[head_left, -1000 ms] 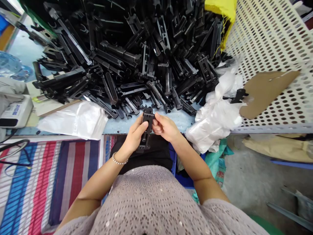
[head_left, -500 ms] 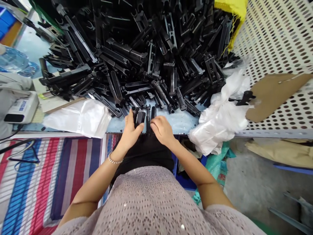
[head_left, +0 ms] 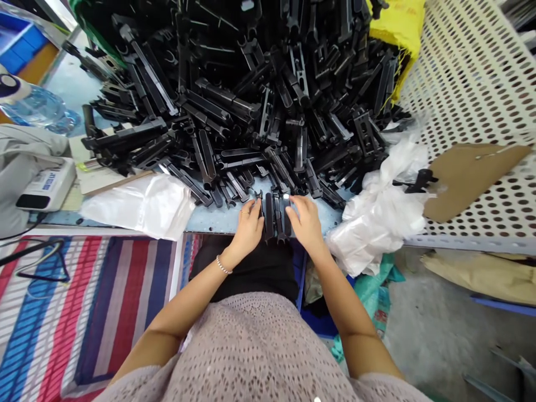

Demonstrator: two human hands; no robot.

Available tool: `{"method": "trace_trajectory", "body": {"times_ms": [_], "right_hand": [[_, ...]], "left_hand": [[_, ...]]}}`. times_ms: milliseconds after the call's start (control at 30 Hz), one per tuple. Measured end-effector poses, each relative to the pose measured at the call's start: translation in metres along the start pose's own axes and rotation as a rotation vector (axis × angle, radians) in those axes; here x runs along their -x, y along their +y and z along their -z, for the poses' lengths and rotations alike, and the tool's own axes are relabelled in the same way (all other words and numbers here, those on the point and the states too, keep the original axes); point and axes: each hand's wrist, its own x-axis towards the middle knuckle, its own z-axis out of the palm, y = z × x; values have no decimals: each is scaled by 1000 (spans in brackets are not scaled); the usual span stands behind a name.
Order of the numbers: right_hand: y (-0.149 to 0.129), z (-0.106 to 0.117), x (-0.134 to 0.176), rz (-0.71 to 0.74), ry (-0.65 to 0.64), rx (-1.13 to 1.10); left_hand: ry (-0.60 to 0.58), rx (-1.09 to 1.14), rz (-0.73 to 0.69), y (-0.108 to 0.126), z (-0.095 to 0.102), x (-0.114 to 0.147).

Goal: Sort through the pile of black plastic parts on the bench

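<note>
At the near edge of the table, several long black parts (head_left: 269, 216) with forked ends stand side by side in a short row. My left hand (head_left: 250, 226) is at the left end of this row, its fingers and thumb against the outermost part. On the other end, my right hand (head_left: 306, 222) has its fingertips and thumb on the rightmost part, which shows a small white spot on top. Between them the two hands hold the row together. Just beyond lies a large heap of similar black parts (head_left: 234, 103).
White plastic bags lie to the left (head_left: 140, 204) and right (head_left: 372, 223). A white box-shaped device (head_left: 48, 184) and a water bottle (head_left: 39, 106) are at far left. A perforated white panel (head_left: 469, 95) with brown cardboard (head_left: 469, 178) borders the right; a yellow sack (head_left: 400, 25) is behind.
Both hands have moved right along the table edge. More black parts now show lined up between them, and my right hand has gone to the row's right end. The view has shifted slightly.
</note>
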Motion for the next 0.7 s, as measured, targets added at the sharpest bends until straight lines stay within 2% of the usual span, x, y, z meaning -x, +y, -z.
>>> {"method": "trace_trajectory", "body": {"times_ms": [67, 100, 167, 233, 300, 400, 500, 600, 633, 700], "right_hand": [[-5, 0, -30, -21, 87, 160], [-9, -2, -46, -60, 59, 283], [-15, -8, -75, -99, -82, 470], [-17, -10, -95, -95, -177, 538], [-11, -5, -103, -57, -202, 537], [6, 13, -100, -30, -140, 390], [11, 29, -86, -21, -27, 49], [-12, 36, -65, 53, 77, -169], [-24, 36, -58, 97, 73, -190], [-46, 39, -45, 236, -15, -239]], "left_hand": [[-23, -21, -4, 1, 9, 3], [-35, -26, -11, 2, 12, 4], [-53, -20, -21, 4, 13, 4], [-66, -3, -20, 4, 13, 5], [-79, 16, -9, 3, 13, 5], [-57, 43, -23, 5, 18, 4], [24, 115, -80, 18, 23, -10], [21, 441, -84, 42, 24, -36], [15, 586, -67, 50, 25, -45], [21, 771, 0, 66, 32, -56]]}}
